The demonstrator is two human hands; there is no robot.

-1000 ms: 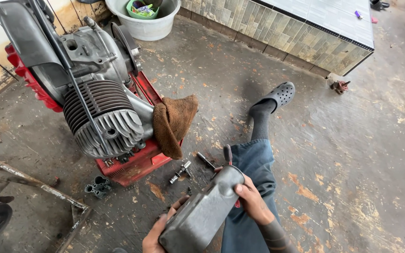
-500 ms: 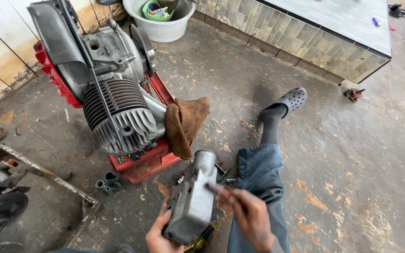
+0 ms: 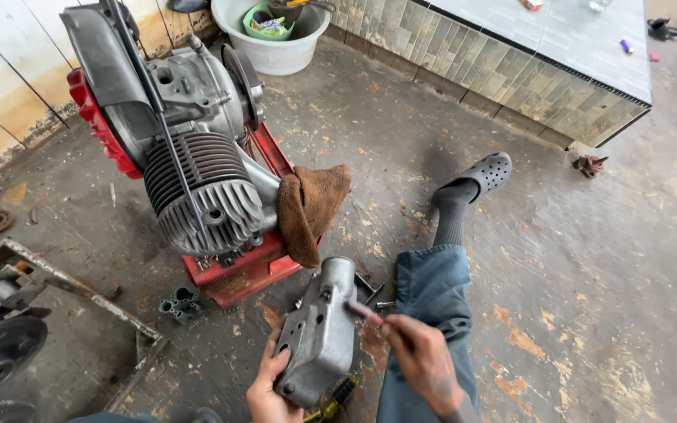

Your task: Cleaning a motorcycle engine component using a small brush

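My left hand (image 3: 269, 388) grips the lower edge of a grey cast-metal engine cover (image 3: 319, 337), held upright above the floor. My right hand (image 3: 423, 359) pinches a thin pink-tipped tool (image 3: 364, 312) whose end touches the cover's right side. A yellow and black screwdriver handle (image 3: 331, 401) lies under the cover. My leg in blue jeans (image 3: 432, 290) stretches out to the right, with a grey sock and a grey clog (image 3: 489, 172) on the foot.
A finned grey engine (image 3: 197, 180) sits tilted on a red stand (image 3: 237, 270), a brown rag (image 3: 307, 207) draped over its side. Small metal parts (image 3: 180, 301) and bolts (image 3: 370, 286) lie on the concrete. A white bucket (image 3: 276, 35) and a tiled ledge (image 3: 511, 70) stand behind.
The cover has turned from lying slanted to standing upright in my left hand. My right hand let go of its edge and brought the thin tool to its side.
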